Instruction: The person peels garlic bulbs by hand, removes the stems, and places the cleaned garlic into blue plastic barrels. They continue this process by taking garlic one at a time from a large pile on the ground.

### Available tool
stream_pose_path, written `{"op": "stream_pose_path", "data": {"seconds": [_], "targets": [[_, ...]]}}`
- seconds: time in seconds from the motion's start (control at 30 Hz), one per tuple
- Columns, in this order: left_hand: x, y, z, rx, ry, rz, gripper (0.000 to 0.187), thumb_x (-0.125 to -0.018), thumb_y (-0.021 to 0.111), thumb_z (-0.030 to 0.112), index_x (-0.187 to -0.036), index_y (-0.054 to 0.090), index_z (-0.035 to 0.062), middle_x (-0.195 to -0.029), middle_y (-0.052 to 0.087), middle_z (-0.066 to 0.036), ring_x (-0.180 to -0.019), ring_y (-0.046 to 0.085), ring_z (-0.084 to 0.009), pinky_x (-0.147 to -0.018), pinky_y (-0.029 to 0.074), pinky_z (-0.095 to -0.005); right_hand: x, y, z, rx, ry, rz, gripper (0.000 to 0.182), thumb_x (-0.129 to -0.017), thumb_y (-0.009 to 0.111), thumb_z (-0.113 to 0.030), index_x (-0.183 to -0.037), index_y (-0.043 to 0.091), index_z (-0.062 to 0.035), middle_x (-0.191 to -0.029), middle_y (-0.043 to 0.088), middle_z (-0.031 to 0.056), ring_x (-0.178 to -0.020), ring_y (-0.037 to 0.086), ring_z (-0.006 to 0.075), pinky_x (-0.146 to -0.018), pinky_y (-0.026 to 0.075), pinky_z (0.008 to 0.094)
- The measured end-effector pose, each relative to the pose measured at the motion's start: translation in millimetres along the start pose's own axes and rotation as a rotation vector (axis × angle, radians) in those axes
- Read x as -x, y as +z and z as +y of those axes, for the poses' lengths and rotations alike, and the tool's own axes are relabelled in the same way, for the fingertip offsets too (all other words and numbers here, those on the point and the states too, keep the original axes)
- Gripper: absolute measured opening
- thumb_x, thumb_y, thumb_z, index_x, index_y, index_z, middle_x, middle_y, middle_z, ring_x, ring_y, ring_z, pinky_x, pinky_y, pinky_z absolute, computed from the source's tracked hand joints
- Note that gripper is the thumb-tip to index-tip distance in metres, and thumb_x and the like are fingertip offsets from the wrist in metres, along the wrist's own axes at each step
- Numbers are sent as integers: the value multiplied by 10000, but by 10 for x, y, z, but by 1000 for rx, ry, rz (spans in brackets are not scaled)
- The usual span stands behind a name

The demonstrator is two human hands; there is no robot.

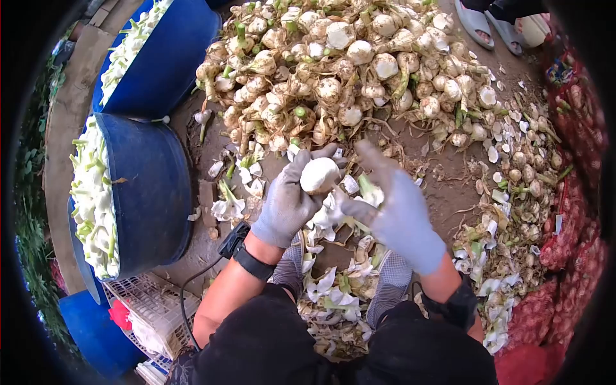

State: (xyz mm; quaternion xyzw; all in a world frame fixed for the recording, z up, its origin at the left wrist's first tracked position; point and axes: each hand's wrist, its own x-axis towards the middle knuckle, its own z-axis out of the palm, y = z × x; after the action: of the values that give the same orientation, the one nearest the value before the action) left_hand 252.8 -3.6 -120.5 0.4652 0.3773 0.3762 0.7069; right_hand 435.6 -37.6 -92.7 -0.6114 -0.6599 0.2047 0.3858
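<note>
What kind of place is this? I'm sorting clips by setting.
Likely an outdoor produce-trimming spot on bare dirt: a heap of untrimmed bulbs, blue tubs of peeled ones, and red mesh sacks alongside.

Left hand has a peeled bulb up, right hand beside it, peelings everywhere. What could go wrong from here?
The bulb sits only in the fingertips of the gloved left hand; peeled smooth, it might slip and land in the dirty peelings between the feet. The right hand is blurred and close, so it may knock the bulb. The blue tub of peeled bulbs looks heaped to its rim, so another could roll off.
</note>
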Motion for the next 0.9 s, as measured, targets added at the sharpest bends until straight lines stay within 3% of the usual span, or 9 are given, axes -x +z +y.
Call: {"op": "stream_pose_path", "data": {"seconds": [0.13,0.23,0.33,0.47,0.53,0.6,0.63,0.8,0.9], "targets": [[-13,45,-21,228,-18,73,238,-1021,445,127,-1227,525,38,-1349,544,-115,-1168,556,-160,-994,480,-344,-8,240,1,-42,195,-448,323,-864,662,-326,-1078,680,-85,-765,653,132,-757,663,286,-701,519,414],[40,-175,-57,581,-138,167,341,-1040,393,277,-1272,498,49,-1312,555,-115,-1146,572,-214,-1017,488,-409,96,61,-251,-825,474,-792,206,-912,647,-234,-986,691,-46,-747,637,77,-677,621,125,-611,484,280],[63,-332,-38,855,-110,206,347,-1021,449,263,-1258,491,13,-1242,579,-125,-1100,609,-278,-991,512,-433,4,-3,-458,-488,287,-1180,220,-938,594,-251,-1028,700,-81,-802,667,120,-728,653,205,-687,512,327],[-72,-534,250,657,-47,248,366,-1027,446,291,-1200,527,-21,-1120,634,-143,-974,650,-229,-858,556,-352,-18,375,-306,-180,297,-713,410,-913,615,-350,-1188,624,-47,-881,701,156,-822,688,270,-726,528,375],[-101,-501,351,544,-63,334,347,-1020,472,305,-1129,566,-10,-1047,659,-116,-918,661,-195,-810,558,-311,-147,493,-426,-556,445,-558,499,-885,626,-417,-1206,590,-36,-847,683,148,-780,668,295,-702,510,396],[-83,-431,396,557,-124,292,340,-1030,442,307,-1091,565,-5,-985,647,-73,-844,638,-156,-751,549,-273,-348,581,-446,316,-166,-178,400,-875,641,-375,-1097,603,-44,-803,651,124,-723,644,289,-661,483,407],[-73,-374,404,556,-148,328,341,-1025,453,316,-1078,568,0,-959,641,-69,-814,626,-152,-717,548,-269,-390,647,-443,273,-185,-98,270,-854,665,-321,-949,604,-76,-770,619,101,-684,621,274,-630,456,403],[260,-408,169,748,-195,345,407,-1010,476,338,-1161,541,-35,-1130,616,-146,-934,663,-253,-846,592,-364,-480,738,-362,-23,-125,-152,168,-828,676,-235,-878,600,-92,-776,641,105,-691,640,281,-616,484,398],[524,-512,414,817,-210,339,357,-1025,450,272,-1199,525,-30,-1152,615,-149,-998,651,-275,-879,582,-374,-551,649,-107,-29,268,-104,70,-850,614,-129,-888,620,-70,-775,661,135,-715,662,296,-631,511,404]]}}
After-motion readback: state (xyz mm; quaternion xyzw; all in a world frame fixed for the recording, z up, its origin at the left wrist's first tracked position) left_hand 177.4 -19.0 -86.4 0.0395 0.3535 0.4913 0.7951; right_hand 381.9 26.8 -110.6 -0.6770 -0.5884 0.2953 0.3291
